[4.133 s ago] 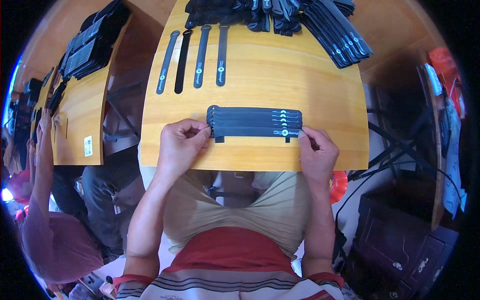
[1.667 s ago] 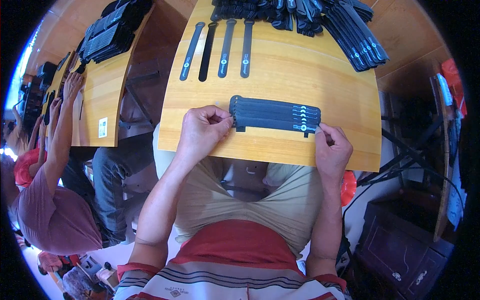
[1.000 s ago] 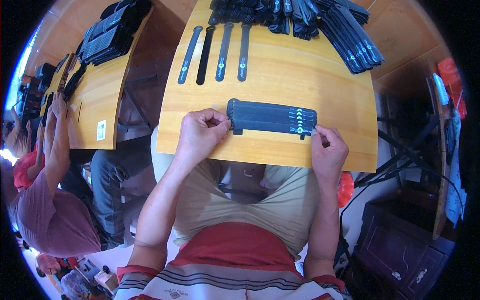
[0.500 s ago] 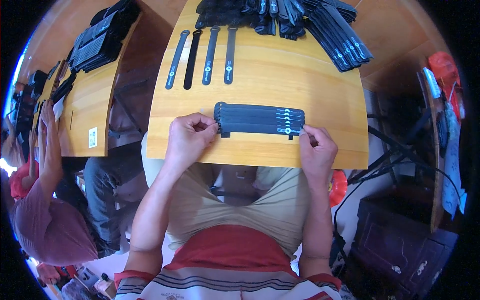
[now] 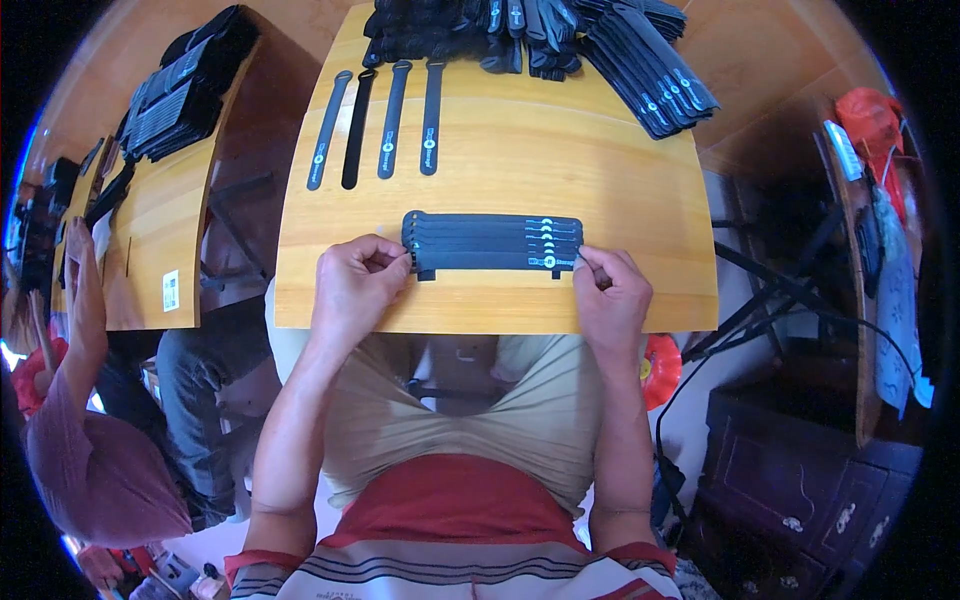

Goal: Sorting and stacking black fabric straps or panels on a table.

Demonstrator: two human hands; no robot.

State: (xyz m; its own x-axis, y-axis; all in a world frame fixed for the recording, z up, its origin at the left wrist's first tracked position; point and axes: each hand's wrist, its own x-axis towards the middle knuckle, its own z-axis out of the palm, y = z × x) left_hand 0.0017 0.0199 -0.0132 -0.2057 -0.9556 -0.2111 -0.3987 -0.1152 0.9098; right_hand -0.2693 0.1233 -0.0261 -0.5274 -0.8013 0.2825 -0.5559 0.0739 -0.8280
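A row of overlapping black cable straps lies across the table in front of me, light printed marks near its right end. At its left end, my left hand closes thumb and forefinger on the edge of the nearest strap. My right hand pinches the opposite end of that strap. Two short dark tabs stick out below the row's near edge, one towards each end. Further back, several single straps lie side by side, slotted heads pointing away; one shows no print.
Behind them, a heap of black straps covers the table's far edge, with a fanned bundle at the far right. On the left, another person sits at a second table holding stacked straps. A dark cabinet stands at right.
The whole view has shifted, so the table and straps appear slightly further left. Both hands keep their grip on the row's ends; the strap row looks unchanged.
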